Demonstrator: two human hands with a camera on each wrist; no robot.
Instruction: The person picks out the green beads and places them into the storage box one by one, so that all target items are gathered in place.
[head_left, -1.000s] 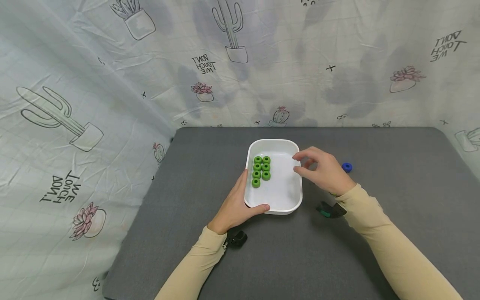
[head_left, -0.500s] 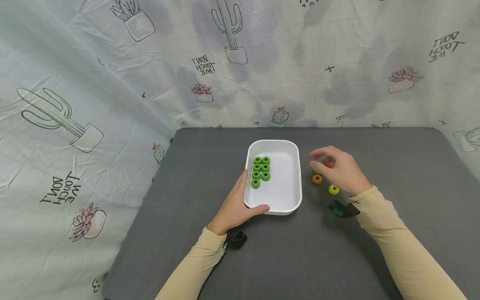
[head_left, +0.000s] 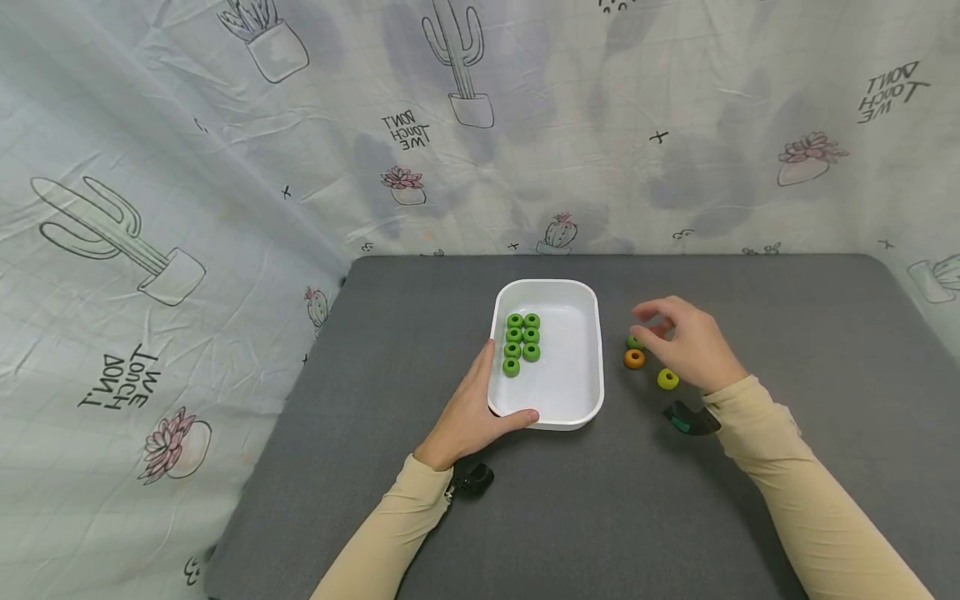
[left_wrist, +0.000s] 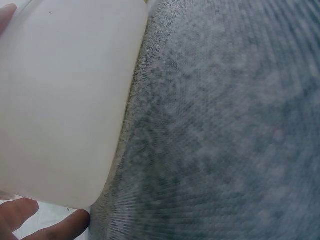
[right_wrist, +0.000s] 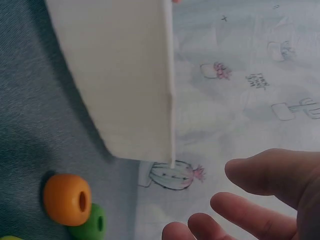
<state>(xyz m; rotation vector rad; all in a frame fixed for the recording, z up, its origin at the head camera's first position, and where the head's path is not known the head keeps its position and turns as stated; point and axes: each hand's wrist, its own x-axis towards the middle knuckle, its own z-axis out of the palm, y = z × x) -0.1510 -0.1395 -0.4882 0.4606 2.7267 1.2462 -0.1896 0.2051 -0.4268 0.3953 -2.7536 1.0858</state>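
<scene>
A white tray [head_left: 570,367] stands on the grey table, with several green beads [head_left: 532,352] in two columns at its left side. My left hand [head_left: 467,412] grips its near left corner, thumb over the near rim and fingers along the left wall. To the right of the tray, my right hand [head_left: 690,346] hovers with thumb and fingers parted, nothing visible between them. Close by its fingertips lie a loose green bead [head_left: 634,342] and an orange bead [head_left: 634,359]. Below the palm sits a yellow bead [head_left: 667,379]. The hand may hide other beads.
The grey table [head_left: 420,308] reaches back to a pale hanging cloth [head_left: 525,167] printed with cacti. A dark wrist camera [head_left: 475,481] sits under the left wrist, another dark camera [head_left: 692,418] under the right.
My right hand has moved right, away from the tray's rim, uncovering the orange, green and yellow beads. The blue and red beads seen earlier are now out of sight. The left hand stays put.
</scene>
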